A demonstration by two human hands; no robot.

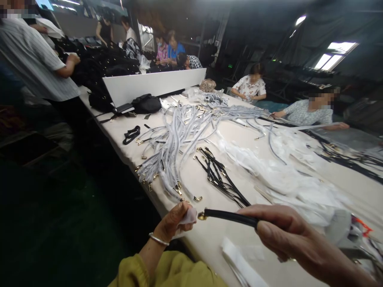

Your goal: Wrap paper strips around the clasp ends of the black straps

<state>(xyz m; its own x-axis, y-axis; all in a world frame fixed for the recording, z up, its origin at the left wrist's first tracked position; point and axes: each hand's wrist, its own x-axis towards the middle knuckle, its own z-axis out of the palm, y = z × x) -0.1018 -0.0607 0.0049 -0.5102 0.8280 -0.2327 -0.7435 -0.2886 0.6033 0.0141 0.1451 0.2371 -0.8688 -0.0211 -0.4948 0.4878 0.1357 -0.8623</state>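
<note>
My right hand [287,235] pinches a black strap [233,216], which points left and ends in a gold metal clasp [202,215]. Close to that clasp, my left hand [175,221] is closed on a piece of thin white wrapping [189,216]. Whether the clasp touches the wrapping I cannot tell. Beyond my hands lies a bundle of black straps [220,175] with gold clasps. To its left spreads a large heap of straps in clear wrapping [176,139], their gold clasps toward the table's near left edge.
White wrapping sheets [275,179] cover part of the table [206,235] to the right. A black pouch [146,104] sits by a long white panel [155,85]. Two people sit along the right side. Another person [38,59] stands at the left, with several more behind.
</note>
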